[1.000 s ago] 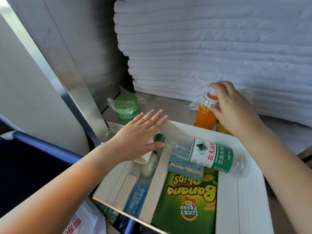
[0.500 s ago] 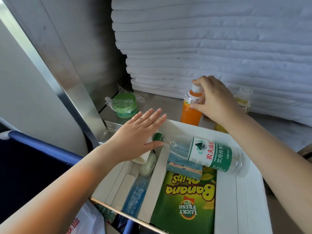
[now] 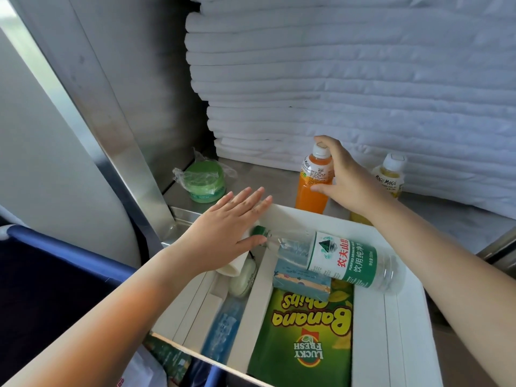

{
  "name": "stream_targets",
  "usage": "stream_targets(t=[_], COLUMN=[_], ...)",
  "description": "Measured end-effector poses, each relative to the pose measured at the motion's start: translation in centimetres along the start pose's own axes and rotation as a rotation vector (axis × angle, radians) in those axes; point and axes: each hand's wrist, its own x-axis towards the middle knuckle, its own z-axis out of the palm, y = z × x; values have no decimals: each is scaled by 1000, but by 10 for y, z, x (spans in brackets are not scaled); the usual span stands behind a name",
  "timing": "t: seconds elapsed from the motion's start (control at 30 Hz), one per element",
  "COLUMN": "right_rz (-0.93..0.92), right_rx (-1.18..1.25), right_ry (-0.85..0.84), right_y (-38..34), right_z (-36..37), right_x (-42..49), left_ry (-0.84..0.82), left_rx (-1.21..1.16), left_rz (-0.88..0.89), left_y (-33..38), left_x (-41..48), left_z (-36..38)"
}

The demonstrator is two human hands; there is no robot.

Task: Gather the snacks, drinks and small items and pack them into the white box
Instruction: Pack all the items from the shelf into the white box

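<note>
The white box (image 3: 396, 325) stands in front of me on a steel shelf. Inside lie a green banana chips bag (image 3: 304, 342), a water bottle (image 3: 343, 261) on its side, a small blue carton (image 3: 300, 283) and a blue packet (image 3: 220, 328). My left hand (image 3: 229, 230) lies flat with straight fingers on the box's far left corner. My right hand (image 3: 346, 177) grips an orange juice bottle (image 3: 312, 188) standing just behind the box. A yellow juice bottle (image 3: 389, 177) stands to its right, partly hidden by my arm.
A green jar in clear wrap (image 3: 205, 180) sits on the steel shelf (image 3: 257, 177) at the back left. A tall stack of folded white linen (image 3: 349, 79) fills the back. A steel post (image 3: 92, 101) rises on the left, and a blue fabric edge (image 3: 69, 250) lies below it.
My right hand has slid left from the yellow bottle's side and closed round the orange juice bottle. My left hand has stayed on the box corner.
</note>
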Motion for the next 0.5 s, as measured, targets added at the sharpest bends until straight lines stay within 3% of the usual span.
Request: stream_targets(t=[0.23, 0.4, 0.5], right_rz=[-34, -32, -29], right_rx=[583, 941, 1053], right_ry=[204, -1, -177], right_y=[-22, -29, -29], right_z=[-37, -54, -56], right_x=[-24, -46, -55], left_ry=[82, 208, 311], left_rx=[-167, -435, -477], left_rz=[-7, 2, 96], left_y=[1, 31, 50], left_x=[0, 5, 7], left_z=[-10, -43, -63])
